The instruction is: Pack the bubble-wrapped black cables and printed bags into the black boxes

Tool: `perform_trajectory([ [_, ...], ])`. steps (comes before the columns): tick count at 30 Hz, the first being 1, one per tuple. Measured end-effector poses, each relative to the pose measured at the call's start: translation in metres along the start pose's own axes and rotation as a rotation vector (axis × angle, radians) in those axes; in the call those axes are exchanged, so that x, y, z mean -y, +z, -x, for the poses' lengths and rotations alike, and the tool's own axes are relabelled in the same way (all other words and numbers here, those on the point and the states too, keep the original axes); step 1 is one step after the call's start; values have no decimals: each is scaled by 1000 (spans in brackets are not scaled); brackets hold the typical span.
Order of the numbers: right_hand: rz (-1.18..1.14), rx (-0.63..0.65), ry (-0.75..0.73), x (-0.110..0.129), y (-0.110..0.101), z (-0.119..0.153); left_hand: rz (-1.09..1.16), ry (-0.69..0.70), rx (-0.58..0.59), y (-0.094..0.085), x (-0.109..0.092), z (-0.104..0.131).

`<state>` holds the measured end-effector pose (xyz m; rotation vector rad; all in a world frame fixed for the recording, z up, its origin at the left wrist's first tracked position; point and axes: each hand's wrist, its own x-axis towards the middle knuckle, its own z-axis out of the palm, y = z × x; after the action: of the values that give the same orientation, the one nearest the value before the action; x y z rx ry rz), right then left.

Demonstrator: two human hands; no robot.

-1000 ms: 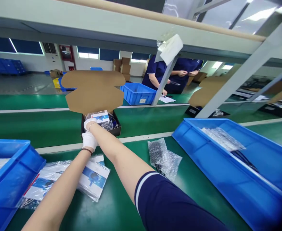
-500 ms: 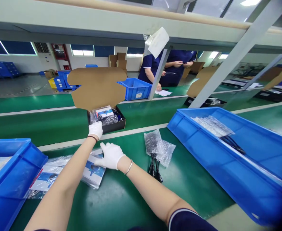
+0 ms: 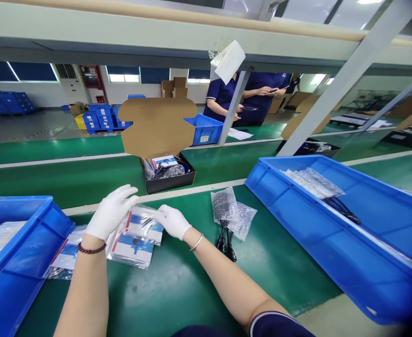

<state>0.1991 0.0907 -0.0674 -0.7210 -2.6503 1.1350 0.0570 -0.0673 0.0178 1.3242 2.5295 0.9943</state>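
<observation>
Right hand (image 3: 173, 222) pinches plastic-bagged booklet (image 3: 139, 225) over green tabletop (image 3: 178, 285); left hand (image 3: 111, 213) open, fingers extended, just beside booklet.

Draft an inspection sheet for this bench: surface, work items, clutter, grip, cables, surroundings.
Surface: green bench, glossy.
Work items: upper packet overlaps lower packet, both in clear plastic; open black box beyond, cardboard lid raised.
Clutter: loose paper sheet on the far counter.
Grip: left hand open above the packets, contact unclear; right hand pinches the upper packet's plastic edge.
Cables: black leads protrude from bubble wrap on the bench; further leads in the right bin.
Surroundings: left bin; two people across the counter.
</observation>
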Motion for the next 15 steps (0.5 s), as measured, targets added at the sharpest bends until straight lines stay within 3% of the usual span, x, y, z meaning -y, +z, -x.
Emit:
perform_trajectory([
  [3,-167,-213,-9,-7,-19,3,111,47,140,7,-5,9],
  [6,-217,-360,-57,-9,-34,9,359,59,272,24,-20,12],
  [9,-246,-237,-79,-14,-51,21,481,30,316,34,-28,14],
  [12,94,-109,-163,-38,-84,36,504,-18,210,30,-23,14],
  [15,623,-257,-145,-85,-120,50,575,-66,22,18,-12,13],
])
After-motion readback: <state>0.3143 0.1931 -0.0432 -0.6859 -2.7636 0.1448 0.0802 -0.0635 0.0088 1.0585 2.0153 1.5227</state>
